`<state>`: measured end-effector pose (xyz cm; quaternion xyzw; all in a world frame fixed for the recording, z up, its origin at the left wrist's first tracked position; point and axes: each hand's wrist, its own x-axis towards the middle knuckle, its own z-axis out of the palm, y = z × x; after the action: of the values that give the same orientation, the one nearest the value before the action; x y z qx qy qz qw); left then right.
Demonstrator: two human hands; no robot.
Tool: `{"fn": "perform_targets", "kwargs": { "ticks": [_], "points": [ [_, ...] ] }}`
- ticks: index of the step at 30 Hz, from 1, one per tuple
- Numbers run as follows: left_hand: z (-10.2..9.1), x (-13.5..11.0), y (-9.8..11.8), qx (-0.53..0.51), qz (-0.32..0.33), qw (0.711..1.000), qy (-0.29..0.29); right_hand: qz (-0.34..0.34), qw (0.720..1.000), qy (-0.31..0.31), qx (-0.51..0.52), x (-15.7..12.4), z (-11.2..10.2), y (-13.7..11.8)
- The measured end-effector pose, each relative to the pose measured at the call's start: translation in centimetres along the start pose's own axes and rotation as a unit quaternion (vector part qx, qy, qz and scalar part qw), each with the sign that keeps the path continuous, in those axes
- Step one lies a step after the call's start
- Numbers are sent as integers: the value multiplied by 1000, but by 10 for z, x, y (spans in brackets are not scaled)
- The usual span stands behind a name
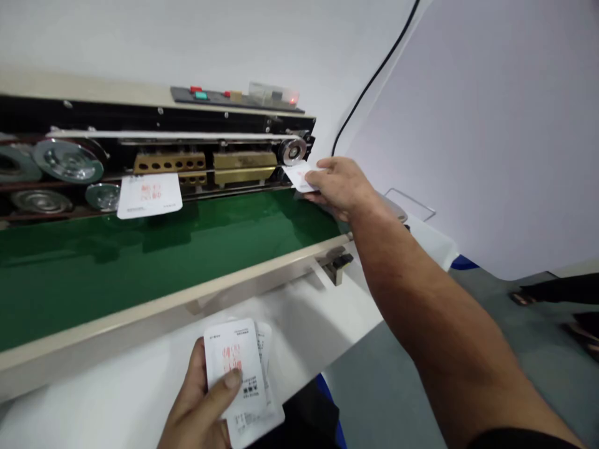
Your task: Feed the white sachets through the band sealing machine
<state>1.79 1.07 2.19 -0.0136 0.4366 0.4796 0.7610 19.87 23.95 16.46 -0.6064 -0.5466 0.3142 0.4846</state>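
My right hand (340, 185) reaches to the right end of a band sealing machine (154, 134) and pinches a white pouch (302, 176) at the machine's infeed. My left hand (201, 405) is low in front of me, thumb pressed on a small stack of white pouches (241, 374) with red print. Another white pouch (148, 195) hangs in the sealing band further left, above the green conveyor belt (140, 249).
The machine's control panel (234, 96) with red and green buttons sits on top. A black cable (374, 78) runs up the white wall. The machine rests on a white table (299, 324). A grey floor lies to the right, with dark objects (561, 299) at the far right.
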Motion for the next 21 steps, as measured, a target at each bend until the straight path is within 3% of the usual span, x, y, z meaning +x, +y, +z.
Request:
{"fn": "perform_targets", "kwargs": {
  "ticks": [2, 4, 5, 7, 9, 11, 13, 16, 21],
  "points": [
    [1, -2, 3, -33, 3, 999, -18, -110, 990, 61, -69, -28, 2, 5],
    [2, -2, 4, -41, 21, 999, -15, -283, 939, 105, -163, -72, 4, 16],
    [2, -1, 4, -44, 27, 999, -11, -347, 915, 95, -185, -97, 6, 23],
    [2, 0, 2, -52, 34, 998, -15, -395, 897, -32, -195, -147, 9, 43],
    [1, 1, 0, -44, 42, 998, -36, -336, 918, -150, -145, -183, 15, 65],
    [0, 4, -2, 14, 67, 996, -62, -214, 948, -221, -83, -202, 21, 83],
    [-3, 5, -3, 115, 96, 986, -72, -102, 961, -253, -47, -207, 25, 94],
    [-6, 6, -3, 230, 130, 963, -44, -18, 958, -283, -27, -204, 28, 100],
    [-4, 1, -1, 224, 134, 965, -36, 71, 935, -315, 145, -199, 29, 106]
  ]
}}
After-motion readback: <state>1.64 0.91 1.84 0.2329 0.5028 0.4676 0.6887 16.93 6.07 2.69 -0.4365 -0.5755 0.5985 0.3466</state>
